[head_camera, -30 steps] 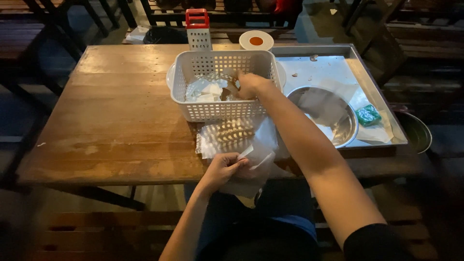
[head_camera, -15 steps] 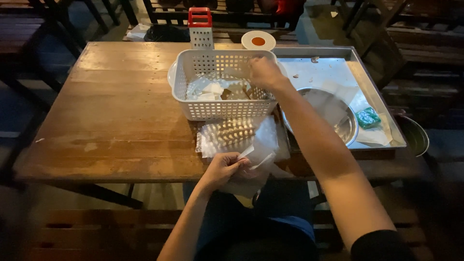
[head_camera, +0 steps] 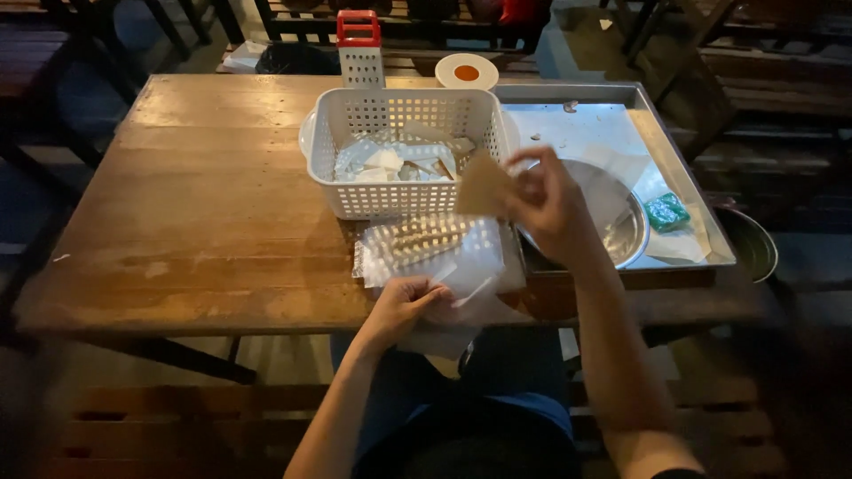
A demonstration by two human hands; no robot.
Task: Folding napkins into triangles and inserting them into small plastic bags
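Brown wafer [head_camera: 484,186] — pinched in right hand [head_camera: 550,204], above plastic bag [head_camera: 461,266].

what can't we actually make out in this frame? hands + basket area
Head view only:
- Tan piece in the right hand: motion-blurred, so its kind is unclear.
- Left hand: pinches clear plastic; fingers hide what is inside.
- White basket: perforated walls and crumpled wrappers hide its bottom.
- Metal bowl: right hand covers its near side; contents unclear.
- Grater: base hidden behind the basket.

Worn glossy wooden table [head_camera: 204,177], white perforated plastic basket [head_camera: 404,115], shiny metal tray [head_camera: 661,142].
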